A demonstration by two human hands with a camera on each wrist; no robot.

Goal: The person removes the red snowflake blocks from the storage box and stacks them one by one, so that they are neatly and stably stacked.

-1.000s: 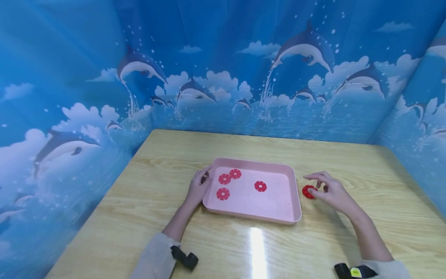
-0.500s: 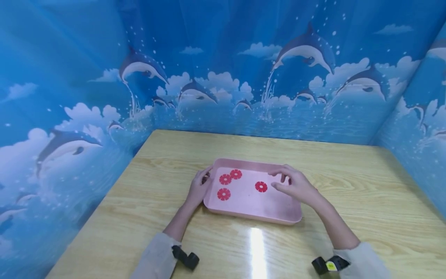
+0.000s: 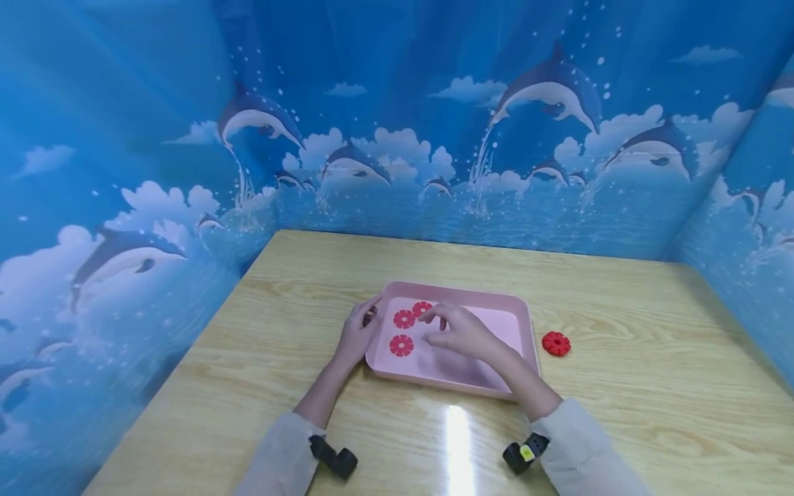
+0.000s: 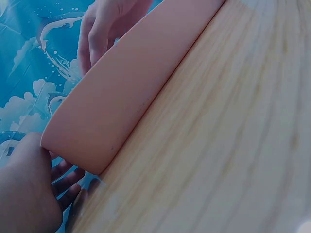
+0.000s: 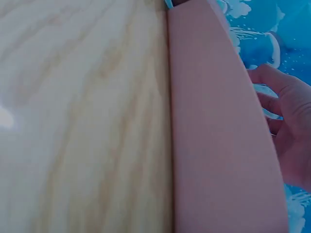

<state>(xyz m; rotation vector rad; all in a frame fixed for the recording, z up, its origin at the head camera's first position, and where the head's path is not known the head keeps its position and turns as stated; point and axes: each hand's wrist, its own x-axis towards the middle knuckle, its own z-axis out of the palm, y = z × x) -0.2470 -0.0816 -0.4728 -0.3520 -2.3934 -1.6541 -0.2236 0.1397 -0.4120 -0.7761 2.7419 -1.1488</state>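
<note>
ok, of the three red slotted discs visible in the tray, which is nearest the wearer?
The front-left disc in the pink tray, sitting alone; the other two discs lie farther back, close together.

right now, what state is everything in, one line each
Tray, upright on the table
Three visible red pieces, flat in the tray, one partly covered
Outer red piece, on the table right of the tray
Left grip, touching the tray's left side
Right grip, loosely curved over the tray
</note>
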